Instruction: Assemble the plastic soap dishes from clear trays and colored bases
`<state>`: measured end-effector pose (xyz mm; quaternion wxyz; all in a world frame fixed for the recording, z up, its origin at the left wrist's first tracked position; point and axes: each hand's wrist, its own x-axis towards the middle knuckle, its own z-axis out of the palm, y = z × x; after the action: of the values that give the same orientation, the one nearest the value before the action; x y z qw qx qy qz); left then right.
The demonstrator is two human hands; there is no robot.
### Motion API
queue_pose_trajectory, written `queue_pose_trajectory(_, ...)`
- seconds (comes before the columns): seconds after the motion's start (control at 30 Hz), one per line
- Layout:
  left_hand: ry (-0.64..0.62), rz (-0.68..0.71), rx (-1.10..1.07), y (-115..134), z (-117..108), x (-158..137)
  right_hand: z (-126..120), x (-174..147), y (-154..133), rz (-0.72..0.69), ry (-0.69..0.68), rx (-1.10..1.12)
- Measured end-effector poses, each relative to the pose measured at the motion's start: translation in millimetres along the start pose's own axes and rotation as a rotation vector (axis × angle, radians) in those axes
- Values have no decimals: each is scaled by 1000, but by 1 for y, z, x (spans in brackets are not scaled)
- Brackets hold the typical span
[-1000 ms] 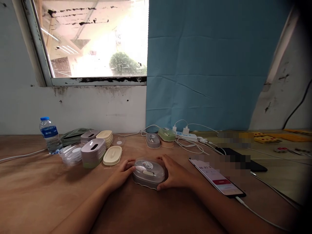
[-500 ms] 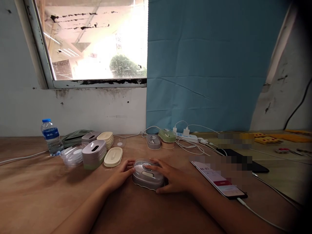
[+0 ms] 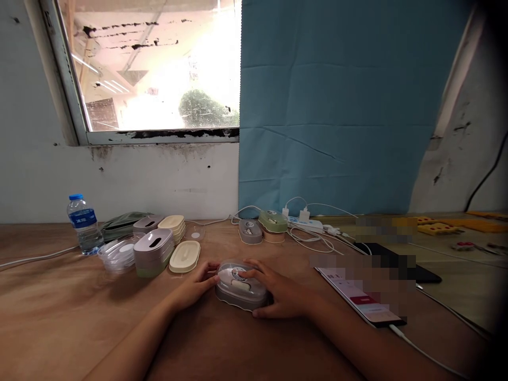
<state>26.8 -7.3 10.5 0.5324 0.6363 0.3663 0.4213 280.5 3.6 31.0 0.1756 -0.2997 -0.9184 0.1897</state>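
A grey oval lidded box [image 3: 242, 296] with a clear top stands on the wooden table in front of me. A round label and a small pale piece show through its lid. My left hand [image 3: 200, 286] holds the box's left side, thumb in front and fingers curled behind. Around the right side and over the lid curves my right hand [image 3: 280, 288], its thumb low at the front edge and a fingertip on the lid near the label. A cream oval lid [image 3: 184, 256] lies left of the box, beyond my left hand.
At the left stand a water bottle [image 3: 84, 227], clear plastic lids [image 3: 119, 259], a stack of lilac and green frames [image 3: 153, 254] and stacked cream lids [image 3: 171, 222]. Similar grey [image 3: 250, 233] and green [image 3: 273, 220] boxes sit behind. A phone [image 3: 365, 301] and cables lie right.
The fingertip of my right hand has shifted slightly on the lid, and the pale piece under it looks a little different. The box stays in place between both hands.
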Motion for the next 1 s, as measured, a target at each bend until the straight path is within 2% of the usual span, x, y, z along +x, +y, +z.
queue_pose_trajectory(0.2, 30, 10, -12, -4, 3, 1, 1, 2, 11, -11, -9, 62)
queue_pose_trajectory(0.27, 148, 46, -7, -8, 3, 5, 5, 5, 19, -23, 33, 74)
queue_pose_trajectory(0.4, 467, 108, 33, -17, -4, 12, 14, 15, 32, -15, 144, 71)
queue_pose_trajectory(0.57, 692, 104, 73, -22, -15, 15, 22, 32, 42, -20, 290, 1)
queue_pose_trajectory(0.8, 739, 101, 139, -21, -17, 14, 14, 76, 62, 42, 541, -315)
queue_pose_trajectory(1.0, 748, 96, 189, -18, -13, 16, -10, 115, 88, 199, 704, -393)
